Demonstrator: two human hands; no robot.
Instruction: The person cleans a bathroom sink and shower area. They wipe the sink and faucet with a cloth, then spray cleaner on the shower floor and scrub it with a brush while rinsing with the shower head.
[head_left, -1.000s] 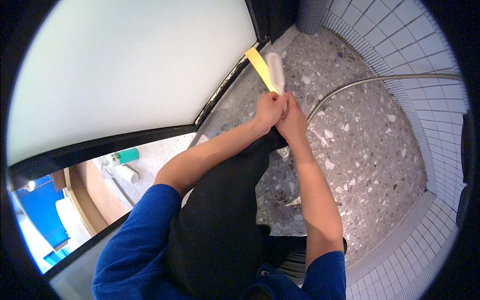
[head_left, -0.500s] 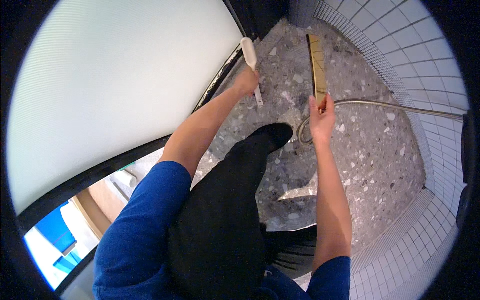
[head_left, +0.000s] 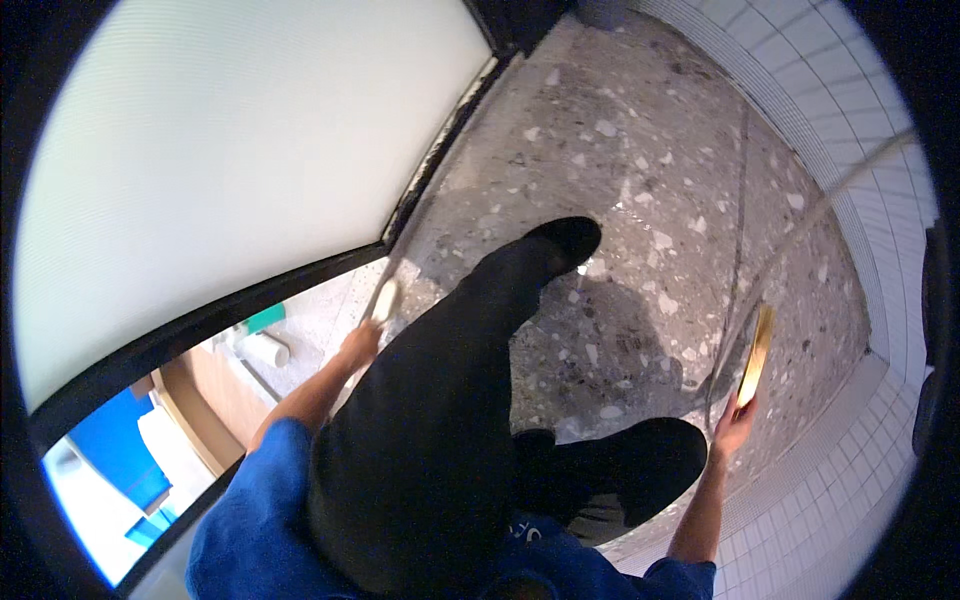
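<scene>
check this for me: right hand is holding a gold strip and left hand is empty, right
Not quite: the left hand isn't empty; the head view shows it holding a white paddle-shaped tool. The right hand holds a gold strip, as you say.

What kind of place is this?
Probably a shower or other wet room: tiled wall, speckled floor, and a thin hose running in from the right. No shower head is visible, so I can't be certain.
</scene>
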